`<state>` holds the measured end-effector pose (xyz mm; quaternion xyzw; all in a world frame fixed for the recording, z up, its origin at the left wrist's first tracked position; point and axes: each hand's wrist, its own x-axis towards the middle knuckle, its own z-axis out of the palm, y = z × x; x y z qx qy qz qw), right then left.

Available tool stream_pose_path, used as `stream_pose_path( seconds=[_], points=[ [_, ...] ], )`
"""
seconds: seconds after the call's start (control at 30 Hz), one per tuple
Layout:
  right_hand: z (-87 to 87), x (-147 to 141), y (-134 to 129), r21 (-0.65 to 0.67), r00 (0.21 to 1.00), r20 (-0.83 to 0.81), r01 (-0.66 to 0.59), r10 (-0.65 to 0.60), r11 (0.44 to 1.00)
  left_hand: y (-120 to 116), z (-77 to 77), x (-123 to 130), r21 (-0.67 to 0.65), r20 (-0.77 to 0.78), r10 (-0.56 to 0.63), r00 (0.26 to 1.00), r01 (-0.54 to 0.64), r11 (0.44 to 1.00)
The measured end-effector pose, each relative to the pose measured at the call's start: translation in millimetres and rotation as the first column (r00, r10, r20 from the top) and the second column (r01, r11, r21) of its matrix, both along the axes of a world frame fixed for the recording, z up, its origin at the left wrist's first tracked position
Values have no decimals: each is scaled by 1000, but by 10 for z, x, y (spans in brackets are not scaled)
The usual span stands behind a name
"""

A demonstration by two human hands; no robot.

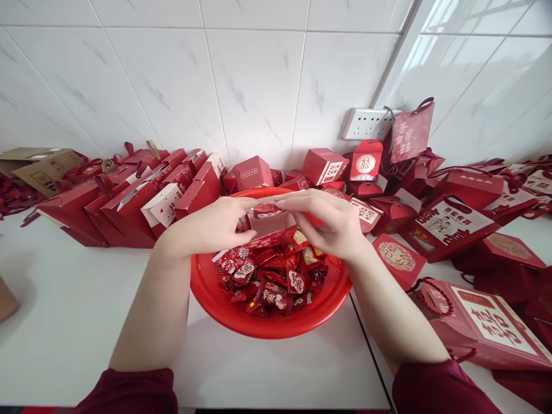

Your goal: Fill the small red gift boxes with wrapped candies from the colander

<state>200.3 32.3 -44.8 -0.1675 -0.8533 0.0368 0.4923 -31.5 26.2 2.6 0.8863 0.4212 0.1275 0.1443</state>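
Two bare hands, your left hand [215,223] and your right hand [331,221], meet above a round, perforated red plastic basket [271,330]. Between them you hold a small open red paper box with a pale interior [271,225], its opening facing you. Your fingers are curved and close together, pinching the box along its upper edge, where the fingertips of both hands nearly meet; your left thumb lies at its left side. A red piece with white markings [266,210] shows at that upper edge; you cannot tell whether it is a flap or a packet. Below the box, inside the basket, lie small sweets in shiny red wrappers [276,296]. The basket rests on a smooth white tabletop [276,374]. To your left stands a row of upright red paper gift bags [125,210], with a brown cardboard box [45,172] beyond. To your right lie many red patterned gift boxes [495,322]. Behind, a white power-socket panel [357,123] is fixed to a white tiled wall [259,86].
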Motion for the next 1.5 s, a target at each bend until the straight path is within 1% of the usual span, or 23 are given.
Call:
stream_pose_path(
  seconds=[0.1, 0.2, 0.27, 0.43, 0.5, 0.57, 0.67, 0.73, 0.8, 0.83, 0.87, 0.9, 0.97, 1.0, 1.03, 1.13, 1.23, 1.3, 1.4, 1.5],
  points=[
    [-6, 0, 51, -39, 992, 127, -13, 17, 999, 2, 27, -32, -4, -4, -14, 1000, 14, 1000],
    [-7, -6, 72, -66, 982, 188, -3, 16, 998, 7, 33, -36, -9, -23, -7, 1000, 7, 1000],
    [-14, -14, 86, -64, 981, 195, 13, 0, 998, 13, 25, -40, -14, -35, 6, 999, -6, 1000],
    [-37, -14, 130, -45, 972, 211, 114, -102, 993, 25, 10, -75, -15, -52, 26, 998, -27, 1000],
    [-20, 6, 130, -40, 970, 214, 128, -117, 991, 14, 18, -89, 16, -43, 48, 998, -47, 999],
    [20, 45, 117, -48, 973, 182, 153, -142, 987, -15, 38, -104, 75, -24, 101, 995, -99, 992],
    [90, 148, 114, -66, 970, 97, 229, -222, 971, -90, 89, -133, 178, 27, 239, 971, -240, 954],
    [109, 242, 155, -88, 956, 75, 289, -283, 953, -147, 131, -160, 262, 77, 347, 935, -355, 897],
    [88, 334, 240, -157, 930, 153, 357, -334, 921, -196, 171, -192, 337, 132, 415, 900, -435, 835],
    [60, 372, 296, -209, 906, 239, 399, -349, 893, -215, 189, -209, 352, 157, 429, 890, -456, 817],
    [21, 400, 358, -263, 866, 358, 452, -349, 852, -229, 204, -226, 352, 174, 433, 885, -466, 812],
    [-26, 416, 422, -307, 809, 488, 510, -327, 804, -240, 216, -241, 346, 184, 434, 882, -472, 811],
    [-136, 410, 541, -349, 681, 695, 599, -229, 721, -250, 230, -264, 331, 192, 445, 875, -484, 810],
    [-192, 391, 590, -358, 632, 756, 619, -172, 699, -252, 232, -271, 329, 189, 452, 872, -490, 807],
    [-244, 365, 628, -368, 601, 790, 621, -119, 692, -252, 232, -275, 327, 180, 457, 871, -491, 807],
    [-348, 286, 673, -413, 567, 824, 581, 16, 701, -246, 222, -272, 327, 153, 438, 886, -464, 823],
    [-376, 260, 656, -446, 531, 840, 563, 110, 696, -226, 215, -263, 335, 137, 405, 904, -427, 840],
    [-381, 269, 644, -456, 518, 845, 564, 134, 689, -207, 213, -257, 323, 130, 392, 911, -412, 852],
    [-398, 287, 642, -466, 511, 845, 555, 159, 689, -182, 204, -240, 311, 96, 405, 909, -414, 855],
    [-398, 288, 643, -462, 524, 840, 554, 142, 692, -165, 183, -216, 320, 55, 410, 910, -405, 857]
  ],
)
